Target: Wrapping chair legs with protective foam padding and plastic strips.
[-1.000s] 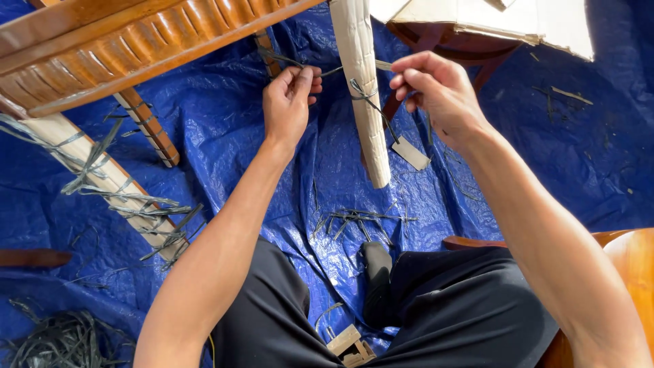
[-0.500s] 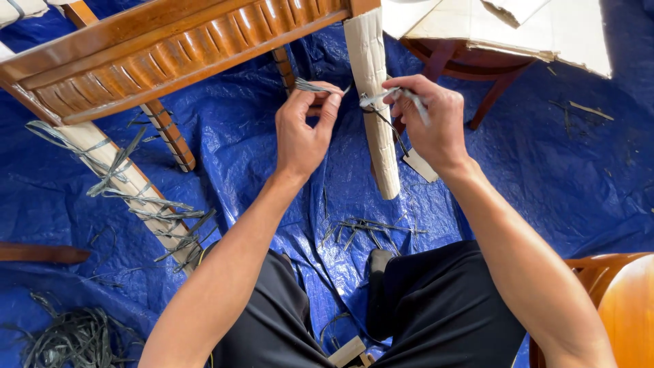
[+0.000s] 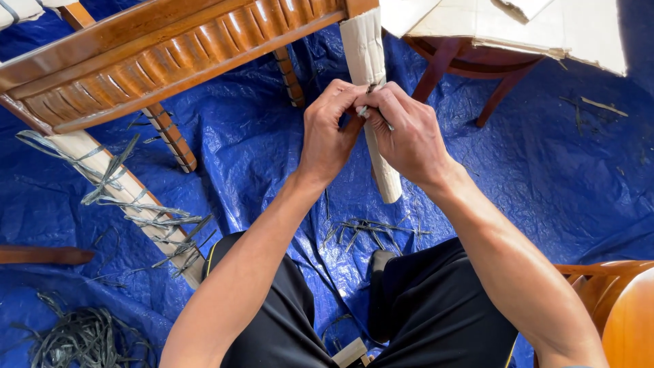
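A wooden chair [image 3: 170,48] lies tipped over a blue tarpaulin [image 3: 558,177]. One of its legs, wrapped in pale corrugated cardboard [image 3: 364,51], points toward me. My left hand [image 3: 329,129] and my right hand [image 3: 402,129] meet at this leg, fingertips touching, and pinch the ends of a thin grey plastic strap [image 3: 373,112] tied round the wrapping. A second wrapped leg [image 3: 116,184] at the left carries several loosely knotted grey straps.
Cut strap pieces [image 3: 371,228] lie on the tarpaulin between my knees. A heap of grey straps [image 3: 75,337] sits at the bottom left. Cardboard sheets [image 3: 518,24] cover another chair at the top right. An orange-brown wooden piece [image 3: 623,313] stands at the bottom right.
My hands, earlier spread apart with the strap ends pulled sideways, have come together at the wrapped leg. The small tag that hung behind the leg is now hidden by my right hand.
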